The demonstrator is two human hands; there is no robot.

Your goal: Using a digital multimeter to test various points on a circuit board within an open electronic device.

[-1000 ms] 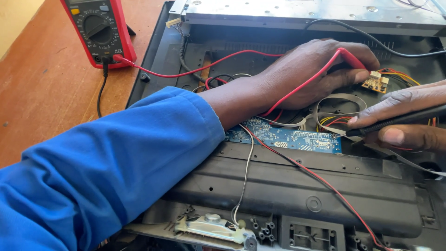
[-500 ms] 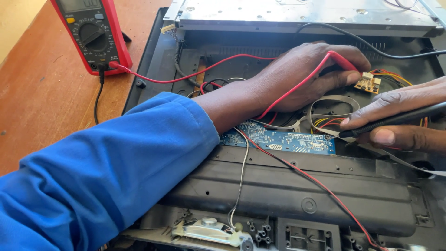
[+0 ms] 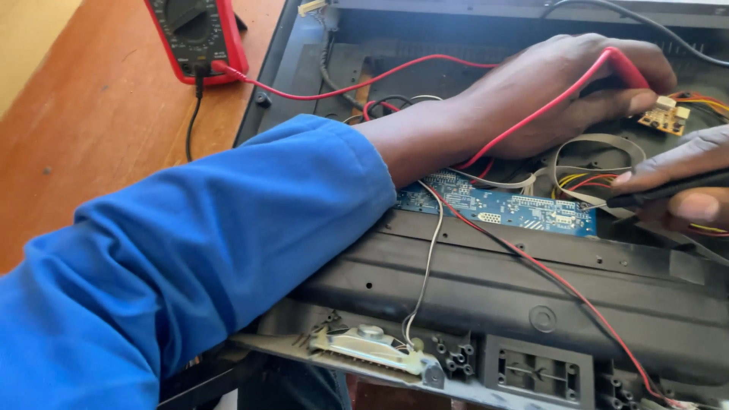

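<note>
The left hand (image 3: pixel 562 95) is closed round a red probe (image 3: pixel 624 68), its tip hidden near a small yellow circuit board (image 3: pixel 665 118); the right hand (image 3: pixel 680 186) pinches a slim black probe (image 3: pixel 668 190) just beside the flat blue circuit board (image 3: pixel 497 203) inside the open black plastic casing (image 3: pixel 531 288); a thin red wire (image 3: pixel 342 83) runs to the red meter (image 3: pixel 196 34) on the smooth wooden table (image 3: pixel 99 137).
</note>
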